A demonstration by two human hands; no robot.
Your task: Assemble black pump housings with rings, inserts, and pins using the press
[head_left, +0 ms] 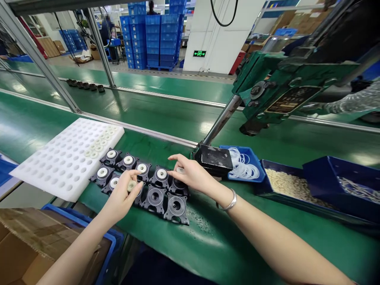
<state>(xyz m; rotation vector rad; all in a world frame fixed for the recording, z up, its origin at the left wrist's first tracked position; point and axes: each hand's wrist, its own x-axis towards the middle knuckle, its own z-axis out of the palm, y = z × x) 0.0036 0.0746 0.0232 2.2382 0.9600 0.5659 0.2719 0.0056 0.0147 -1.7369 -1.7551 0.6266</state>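
Two rows of black square parts (177,208) lie on the green bench; several carry a white ring (162,173) in the centre, while the two at the near right show bare dark centres. My left hand (123,194) holds a whitish ring (131,185) between thumb and fingers, over the near row. Over the far row's right end is my right hand (190,172), with a pale ring (179,170) in its curled fingers. A white foam tray (56,158) with round hollows sits at the left, with several pale rings at its right side.
A green press (279,87) with a black base block (216,157) stands beyond my right hand. Blue bins (282,198) at the right hold clear rings, small beige pieces and metal pins. An open cardboard box (26,245) is at the lower left. A metal frame (101,47) rises behind.
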